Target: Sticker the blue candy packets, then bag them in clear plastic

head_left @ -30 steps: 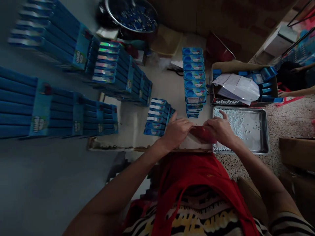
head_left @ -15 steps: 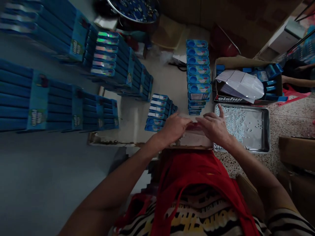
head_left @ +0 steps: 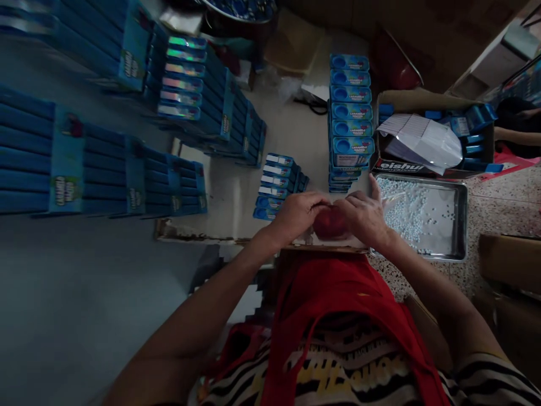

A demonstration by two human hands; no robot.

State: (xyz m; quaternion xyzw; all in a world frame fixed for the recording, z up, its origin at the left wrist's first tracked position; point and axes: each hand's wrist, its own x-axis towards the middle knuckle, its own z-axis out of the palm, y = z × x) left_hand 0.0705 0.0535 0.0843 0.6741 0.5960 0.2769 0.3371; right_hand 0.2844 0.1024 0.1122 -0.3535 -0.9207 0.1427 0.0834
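My left hand (head_left: 301,213) and my right hand (head_left: 364,214) meet over a round red object (head_left: 330,223) at the table's front edge. Fingers of both hands are closed on its upper rim; the object is partly hidden and blurred. My right index finger points up and away from it. Just left of my left hand stands a small stack of blue boxes (head_left: 274,183). Beyond my hands rises a column of blue boxes (head_left: 353,113). A metal tray (head_left: 459,220) with many small pale beads (head_left: 403,208) lies right of my right hand.
Tall stacks of blue boxes (head_left: 101,175) fill the left side. A cardboard box (head_left: 439,98) with blue packs and a clear plastic sheet (head_left: 422,141) stands behind the tray. At the back is a bowl of blue pieces (head_left: 240,8). Another person's arm (head_left: 518,137) shows at far right.
The red object between my hands now shows as a larger, rounder shape. My hands stay close together. The view has shifted slightly, so the stacks sit higher in the picture.
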